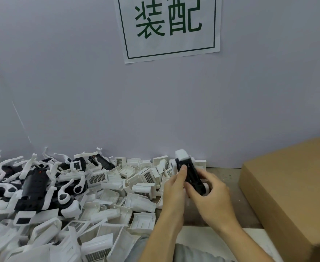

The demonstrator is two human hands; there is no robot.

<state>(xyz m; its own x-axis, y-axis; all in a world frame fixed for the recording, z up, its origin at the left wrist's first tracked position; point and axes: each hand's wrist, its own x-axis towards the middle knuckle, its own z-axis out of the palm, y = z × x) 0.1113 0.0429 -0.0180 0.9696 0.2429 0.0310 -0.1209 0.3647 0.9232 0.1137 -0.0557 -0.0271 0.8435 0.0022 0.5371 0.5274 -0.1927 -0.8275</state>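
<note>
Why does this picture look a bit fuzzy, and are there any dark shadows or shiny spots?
Head view: soft, even light, no glare, only faint shadows beneath the left hand and right hand; the black-and-white part they hold is slightly smeared; the pile of white parts blurs toward the bottom-left corner; the wall seam leans, bent by the wide lens.
</note>
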